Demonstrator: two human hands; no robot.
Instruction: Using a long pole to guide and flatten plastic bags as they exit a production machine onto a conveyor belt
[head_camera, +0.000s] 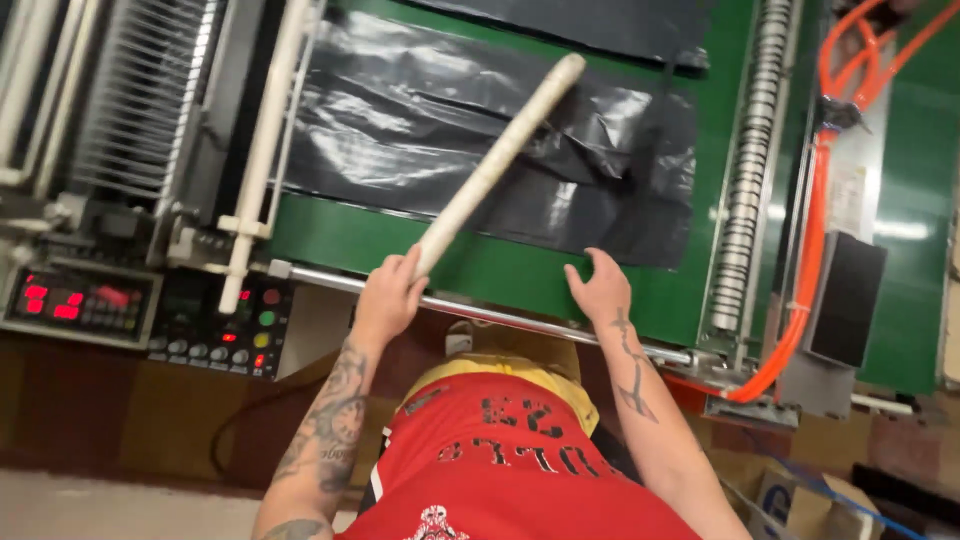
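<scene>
Over the black plastic sheet — left hand apparently gripping a pale tube.

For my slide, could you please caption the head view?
Left hand holds a pale tube over black plastic sheet; right hand open nearby.

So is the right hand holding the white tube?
No, the left hand grips the white tube; the right hand rests open near the black plastic sheet.

Plastic sheet on conveyor belt
</scene>
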